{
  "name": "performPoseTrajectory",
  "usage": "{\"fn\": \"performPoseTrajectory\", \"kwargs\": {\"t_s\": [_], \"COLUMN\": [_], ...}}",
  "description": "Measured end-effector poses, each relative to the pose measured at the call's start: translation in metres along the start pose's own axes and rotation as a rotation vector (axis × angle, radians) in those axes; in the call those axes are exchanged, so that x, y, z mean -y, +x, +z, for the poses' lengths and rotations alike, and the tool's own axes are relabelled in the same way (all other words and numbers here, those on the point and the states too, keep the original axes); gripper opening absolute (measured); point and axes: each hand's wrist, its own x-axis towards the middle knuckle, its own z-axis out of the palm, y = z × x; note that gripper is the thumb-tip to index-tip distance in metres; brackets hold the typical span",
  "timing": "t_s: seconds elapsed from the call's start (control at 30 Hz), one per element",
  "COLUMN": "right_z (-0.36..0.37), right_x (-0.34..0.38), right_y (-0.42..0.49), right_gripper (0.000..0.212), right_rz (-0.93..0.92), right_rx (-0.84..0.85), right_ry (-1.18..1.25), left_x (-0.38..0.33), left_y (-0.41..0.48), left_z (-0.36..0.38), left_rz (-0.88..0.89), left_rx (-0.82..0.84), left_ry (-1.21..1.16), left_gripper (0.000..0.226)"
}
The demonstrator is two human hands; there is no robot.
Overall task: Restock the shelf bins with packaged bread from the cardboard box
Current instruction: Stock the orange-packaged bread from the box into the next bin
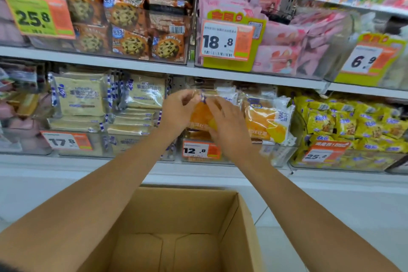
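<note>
An orange bread pack (201,115) in clear wrap stands upright in the clear shelf bin (284,157) tagged 12.8. My left hand (180,111) pinches the pack's top left edge. My right hand (227,123) lies over its front with fingers spread, touching the wrap. A second orange bread pack (268,120) leans in the same bin just to the right. The open cardboard box (187,227) sits below my arms, and its visible floor is bare.
Pale bread packs (81,97) fill the bin to the left, tagged 17.8. Yellow snack bags (353,126) fill the bin to the right. The shelf above holds cookie packs (130,28) and pink packs (284,51). White floor tiles (342,216) lie beside the box.
</note>
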Motion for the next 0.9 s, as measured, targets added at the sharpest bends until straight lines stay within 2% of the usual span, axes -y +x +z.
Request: {"fn": "performPoseTrajectory", "kwargs": {"t_s": [0.1,0.2,0.3,0.43,0.53,0.73,0.83,0.9], "right_z": [0.015,0.023,0.030,0.022,0.029,0.036,0.026,0.022], "right_x": [-0.004,-0.005,-0.002,-0.011,-0.013,-0.015,-0.024,-0.039], "right_y": [0.004,0.006,0.001,0.011,0.011,0.011,0.002,-0.015], "right_gripper": [0.078,0.066,0.065,0.054,0.058,0.060,0.061,0.059], "right_rz": [0.021,0.040,-0.035,0.002,0.017,0.016,0.066,0.170], "right_rx": [-0.027,-0.053,-0.068,-0.227,-0.163,-0.122,-0.183,-0.285], "right_ry": [-0.055,-0.030,0.013,-0.085,-0.152,-0.088,-0.043,-0.052], "left_x": [0.019,0.032,0.029,0.013,0.016,0.033,0.035,0.034], "left_y": [-0.007,-0.015,-0.021,-0.016,-0.007,-0.016,-0.030,-0.033], "left_z": [-0.001,-0.014,-0.016,-0.007,-0.002,0.003,0.013,0.022], "left_rz": [0.154,0.230,0.191,0.136,0.117,0.465,0.637,0.631], "left_rx": [-0.033,0.023,-0.015,-0.064,0.014,-0.126,-0.016,0.051], "left_ry": [0.210,0.374,0.439,0.288,0.363,0.710,0.843,0.886], "left_gripper": [0.053,0.068,0.062,0.048,0.051,0.048,0.053,0.057]}}
